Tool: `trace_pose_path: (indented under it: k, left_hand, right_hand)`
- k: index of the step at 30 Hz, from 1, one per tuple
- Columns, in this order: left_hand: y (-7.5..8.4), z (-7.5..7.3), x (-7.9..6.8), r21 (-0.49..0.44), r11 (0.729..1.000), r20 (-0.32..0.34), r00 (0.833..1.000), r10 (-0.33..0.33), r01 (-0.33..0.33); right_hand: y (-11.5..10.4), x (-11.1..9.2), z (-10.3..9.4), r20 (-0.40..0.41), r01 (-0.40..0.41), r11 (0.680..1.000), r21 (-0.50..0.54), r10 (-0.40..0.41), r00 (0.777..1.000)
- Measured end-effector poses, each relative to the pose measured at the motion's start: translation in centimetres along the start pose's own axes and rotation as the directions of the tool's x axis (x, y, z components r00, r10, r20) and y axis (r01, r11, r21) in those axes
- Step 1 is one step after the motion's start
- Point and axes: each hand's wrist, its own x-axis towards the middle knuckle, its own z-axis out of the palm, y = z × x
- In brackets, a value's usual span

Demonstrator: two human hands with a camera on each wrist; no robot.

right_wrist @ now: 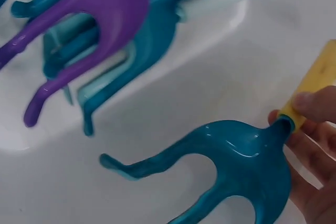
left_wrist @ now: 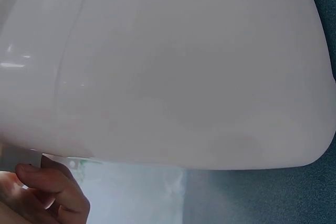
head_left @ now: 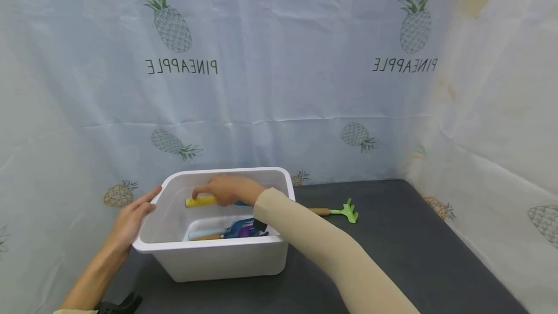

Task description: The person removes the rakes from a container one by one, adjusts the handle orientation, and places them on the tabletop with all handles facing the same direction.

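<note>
My right hand (head_left: 226, 189) is inside the white plastic tub (head_left: 218, 260), gripping the yellow handle (right_wrist: 317, 80) of a teal hand rake (right_wrist: 241, 156). Its curved tines show in the right wrist view, above the tub floor. Beside it in the tub lie a purple hand rake (right_wrist: 115, 14), another teal hand rake (right_wrist: 157, 30) and a pale blue handle (right_wrist: 223, 1), overlapping one another. My left hand (head_left: 132, 219) holds the tub's left rim; in the left wrist view its fingers (left_wrist: 58, 187) curl around that rim.
A light green hand rake (head_left: 347, 211) with a wooden handle lies on the dark table (head_left: 383, 246), right of the tub. A pineapple-print curtain (head_left: 279, 86) hangs behind the table and along its sides.
</note>
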Motion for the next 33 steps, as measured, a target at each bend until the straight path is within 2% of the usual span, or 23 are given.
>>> trace_pose_path:
  k: [14,20,24,33]
  left_hand:
    - [-0.1,-0.1,0.3,-0.022,1.000,0.004,1.000,0.004,-0.003]
    - [0.0,0.0,0.3,-0.041,0.999,0.012,1.000,0.007,-0.007]
    - [0.1,0.1,0.2,-0.041,0.999,0.023,1.000,0.010,-0.009]
    - [0.0,0.0,0.2,0.012,1.000,0.022,1.000,0.000,0.000]
  right_hand:
    - [-0.3,-1.6,-2.7,-0.053,0.034,0.996,0.081,-0.030,0.998]
    - [-0.5,-2.7,-3.7,-0.073,0.077,0.995,0.061,-0.072,0.995]
    - [-0.7,-3.5,-4.8,-0.073,0.077,0.996,0.040,-0.074,0.995]
    - [-0.7,-5.5,-7.2,-0.091,0.090,0.996,-0.007,-0.090,0.992]
